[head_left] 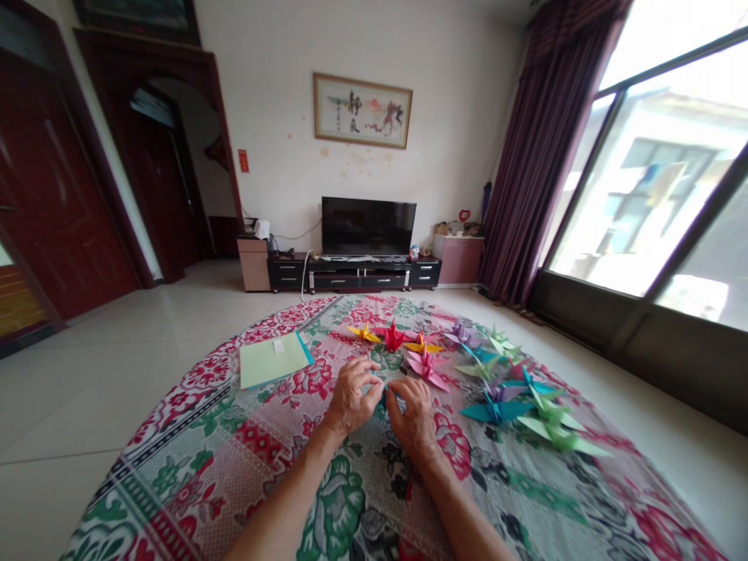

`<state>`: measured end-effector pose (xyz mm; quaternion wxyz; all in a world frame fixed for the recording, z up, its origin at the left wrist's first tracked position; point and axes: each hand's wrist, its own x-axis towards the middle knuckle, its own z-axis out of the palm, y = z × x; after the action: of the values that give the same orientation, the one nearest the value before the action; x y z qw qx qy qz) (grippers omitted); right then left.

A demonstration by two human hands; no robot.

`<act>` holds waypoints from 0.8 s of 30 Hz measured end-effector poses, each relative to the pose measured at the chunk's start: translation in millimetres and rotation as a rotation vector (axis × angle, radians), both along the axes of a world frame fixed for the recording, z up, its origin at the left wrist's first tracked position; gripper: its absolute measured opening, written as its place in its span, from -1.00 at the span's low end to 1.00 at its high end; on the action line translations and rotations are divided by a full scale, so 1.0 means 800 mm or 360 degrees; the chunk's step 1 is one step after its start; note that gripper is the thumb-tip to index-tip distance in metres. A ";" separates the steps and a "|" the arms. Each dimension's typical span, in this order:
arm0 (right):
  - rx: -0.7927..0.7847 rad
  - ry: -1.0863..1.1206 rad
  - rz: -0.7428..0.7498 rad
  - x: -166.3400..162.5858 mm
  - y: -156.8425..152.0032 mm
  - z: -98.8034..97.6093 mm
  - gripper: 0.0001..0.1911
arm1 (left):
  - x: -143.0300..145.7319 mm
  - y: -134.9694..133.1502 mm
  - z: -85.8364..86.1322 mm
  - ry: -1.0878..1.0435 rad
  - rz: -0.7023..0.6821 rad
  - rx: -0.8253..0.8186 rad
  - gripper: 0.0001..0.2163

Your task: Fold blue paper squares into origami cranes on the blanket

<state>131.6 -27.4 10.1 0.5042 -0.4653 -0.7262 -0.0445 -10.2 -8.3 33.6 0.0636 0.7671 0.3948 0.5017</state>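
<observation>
Both hands meet over the middle of a round table with a flowered cloth (245, 467). My left hand (354, 396) pinches a small piece of blue folded paper (384, 396) between thumb and fingers. From the other side my right hand (412, 409) pinches the same paper, its fingertips nearly touching the left ones. Most of the paper is hidden by the fingers, so its shape does not show. Just beyond the hands lie a pink paper crane (428, 365), a red paper crane (393, 336) and a yellow paper crane (363, 333).
On the right stand several more cranes, among them a blue crane (498, 409) and a light green crane (561, 432). A stack of square paper (274, 362), green on top, lies left of my hands. Beyond the table are a television (368, 227) and a low cabinet (342, 279).
</observation>
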 end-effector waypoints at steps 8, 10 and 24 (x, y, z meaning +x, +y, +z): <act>0.0025 -0.0027 0.0020 0.002 0.003 -0.005 -0.88 | -0.002 0.000 0.005 -0.0004 -0.0033 -0.0069 -0.87; 0.0031 -0.0024 0.0023 0.002 0.003 -0.004 -0.88 | -0.002 0.000 0.005 -0.0003 -0.0027 -0.0063 -0.88; 0.0044 -0.0039 0.0013 0.000 0.001 -0.001 -0.88 | 0.000 0.002 0.001 0.0061 0.0016 0.0018 -0.89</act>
<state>131.6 -26.4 9.5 0.5019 -0.4546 -0.7335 -0.0580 -10.6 -6.9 34.6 0.0493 0.7749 0.3969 0.4894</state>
